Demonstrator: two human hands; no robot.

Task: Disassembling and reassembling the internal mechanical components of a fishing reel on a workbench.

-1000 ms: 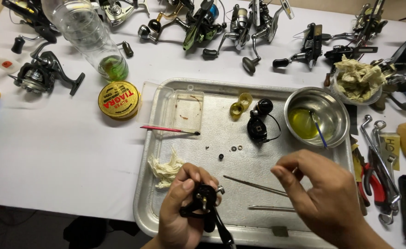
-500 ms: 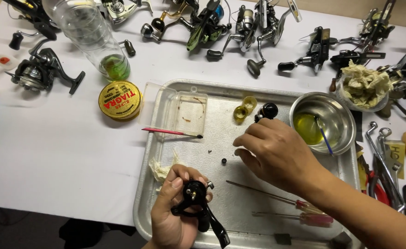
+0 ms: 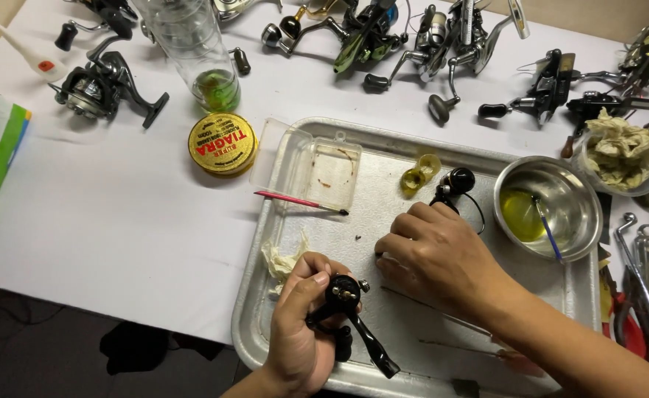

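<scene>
- Left hand (image 3: 298, 332) wrapped round a black reel body (image 3: 343, 302), thumb up its left side, fingers curled under; held low over near-left part of metal tray (image 3: 265, 295).
- Reel body: matte black, rounded housing w/ small pale screw heads on top face, tiny silvery nub at its right edge; glossy black crank arm runs down-right to a knob end near tray's front lip.
- Right hand (image 3: 431, 254) lies knuckles-up on tray centre, fingers bent down, tips at tray floor by a small dark speck; whether it pinches anything – can't tell.
- Thin metal rods (image 3: 442, 317) lie on tray just under right wrist.
- Crumpled pale tissue (image 3: 284, 262) just left of left hand.
- Tray: dull brushed aluminium, rounded corners, raised rim.
- Farther back on tray: clear plastic box (image 3: 324, 166), red-handled brush (image 3: 298, 201) across rim, yellow translucent rings (image 3: 420, 173), black rounded part w/ wire (image 3: 453, 184), shiny steel bowl (image 3: 560, 228) holding yellow oil.
- Off tray on white cloth: round yellow tin (image 3: 222, 144), many spinning reels (image 3: 103, 85) along far edge.
</scene>
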